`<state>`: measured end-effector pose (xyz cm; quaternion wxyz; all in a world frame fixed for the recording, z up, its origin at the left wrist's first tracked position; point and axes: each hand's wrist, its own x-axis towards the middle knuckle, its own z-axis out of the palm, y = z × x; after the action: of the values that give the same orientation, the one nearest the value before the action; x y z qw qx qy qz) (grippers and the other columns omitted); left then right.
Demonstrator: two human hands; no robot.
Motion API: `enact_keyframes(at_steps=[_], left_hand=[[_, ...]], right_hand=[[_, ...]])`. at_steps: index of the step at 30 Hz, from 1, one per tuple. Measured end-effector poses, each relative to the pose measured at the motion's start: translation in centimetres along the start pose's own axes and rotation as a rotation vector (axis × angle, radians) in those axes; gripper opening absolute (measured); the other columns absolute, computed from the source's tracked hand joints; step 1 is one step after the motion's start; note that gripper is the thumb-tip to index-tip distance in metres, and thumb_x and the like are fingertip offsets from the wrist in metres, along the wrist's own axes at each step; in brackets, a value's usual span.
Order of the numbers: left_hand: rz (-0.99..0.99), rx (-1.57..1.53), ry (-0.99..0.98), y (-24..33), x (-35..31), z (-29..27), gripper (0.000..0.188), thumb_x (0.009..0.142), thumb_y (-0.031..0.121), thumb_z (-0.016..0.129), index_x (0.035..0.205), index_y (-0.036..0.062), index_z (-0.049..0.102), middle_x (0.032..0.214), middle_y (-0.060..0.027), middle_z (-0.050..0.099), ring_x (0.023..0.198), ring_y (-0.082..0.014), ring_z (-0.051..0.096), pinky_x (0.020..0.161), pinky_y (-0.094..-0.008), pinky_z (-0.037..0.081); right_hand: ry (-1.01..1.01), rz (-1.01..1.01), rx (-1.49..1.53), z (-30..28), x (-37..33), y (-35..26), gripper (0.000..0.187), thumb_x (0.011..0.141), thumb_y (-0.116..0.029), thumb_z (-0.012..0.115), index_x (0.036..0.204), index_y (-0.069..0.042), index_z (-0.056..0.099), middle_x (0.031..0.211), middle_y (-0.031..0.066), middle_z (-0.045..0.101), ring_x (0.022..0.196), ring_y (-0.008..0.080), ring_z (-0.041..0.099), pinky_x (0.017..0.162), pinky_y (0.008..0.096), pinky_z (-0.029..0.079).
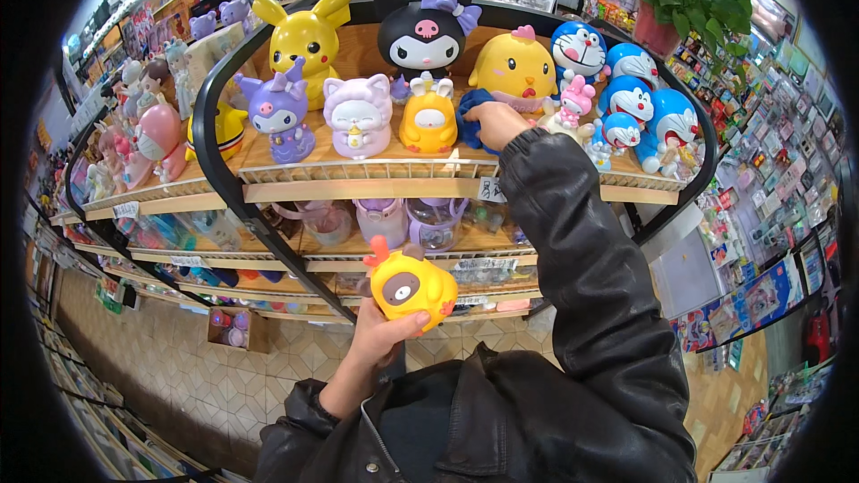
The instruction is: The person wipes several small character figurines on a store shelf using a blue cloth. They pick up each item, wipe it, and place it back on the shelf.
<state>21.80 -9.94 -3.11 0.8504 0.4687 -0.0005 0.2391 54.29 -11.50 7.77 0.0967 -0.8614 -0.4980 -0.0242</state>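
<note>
My left hand (pixel 378 336) is wrapped round a yellow toy figurine (pixel 433 290) with a brown face patch and orange-red horns. It is held tilted in front of my chest, below the top shelf (pixel 385 167). On that shelf my right hand (pixel 497 123) presses a bunched dark blue cloth (pixel 469 118) down among the figurines. Just left of the cloth stands an orange-yellow figurine (pixel 431 118) with a white face and ears. Behind my right hand sits a large yellow chick figurine (pixel 512 67). A small pink-and-white figurine (pixel 571 107) is to its right.
A lilac cat figurine (pixel 358 118) and a purple one (pixel 284 119) line the shelf front, behind a low wire rail. Several blue-and-white figurines (pixel 626 100) crowd the right end. A potted plant (pixel 662 31) stands beyond. Lower shelves hold cups, and a cardboard box (pixel 237 329) sits on the tiled floor.
</note>
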Motion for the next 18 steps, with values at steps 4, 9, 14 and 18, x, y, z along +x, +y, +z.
enact_keyframes(at_steps=[4,9,14,18], left_hand=[[-0.015,0.007,-0.003,-0.3,0.0,0.1,0.067,0.071,0.002,0.078,0.132,0.0057,0.049,0.123,-0.0067,0.055,0.114,-0.0193,0.057,0.099,-0.0361,0.047],[-0.021,-0.003,-0.027,-0.4,0.2,0.1,0.065,0.071,0.003,0.077,0.131,0.0058,0.05,0.126,-0.006,0.053,0.115,-0.0196,0.057,0.098,-0.0358,0.047],[-0.033,-0.016,-0.072,-0.5,0.6,0.3,0.069,0.072,0.004,0.077,0.134,0.0071,0.048,0.129,-0.0059,0.05,0.119,-0.0208,0.055,0.099,-0.0363,0.047],[-0.072,-0.033,-0.046,-0.3,0.7,0.4,0.072,0.071,0.004,0.078,0.136,0.0085,0.046,0.129,-0.005,0.049,0.12,-0.0205,0.053,0.099,-0.0361,0.047]], right_hand=[[0.092,-0.018,-0.043,0.3,0.7,-0.2,0.04,0.082,-0.001,0.068,0.122,-0.006,0.069,0.119,0.0186,0.067,0.11,0.0349,0.064,0.095,0.0385,0.051],[-0.016,-0.034,-0.062,-1.2,-0.8,-0.3,0.04,0.074,0.001,0.072,0.113,-0.007,0.074,0.115,0.0167,0.07,0.109,0.0325,0.065,0.095,0.0382,0.052],[-0.176,-0.076,-0.071,-3.0,-1.5,-0.6,0.046,0.071,-0.007,0.083,0.115,-0.004,0.072,0.114,0.0147,0.07,0.106,0.0297,0.067,0.094,0.0348,0.053],[-0.213,-0.077,-0.017,-3.2,-1.5,-0.3,0.044,0.069,-0.005,0.084,0.112,-0.003,0.072,0.113,0.0135,0.071,0.105,0.0286,0.067,0.093,0.0341,0.054]])
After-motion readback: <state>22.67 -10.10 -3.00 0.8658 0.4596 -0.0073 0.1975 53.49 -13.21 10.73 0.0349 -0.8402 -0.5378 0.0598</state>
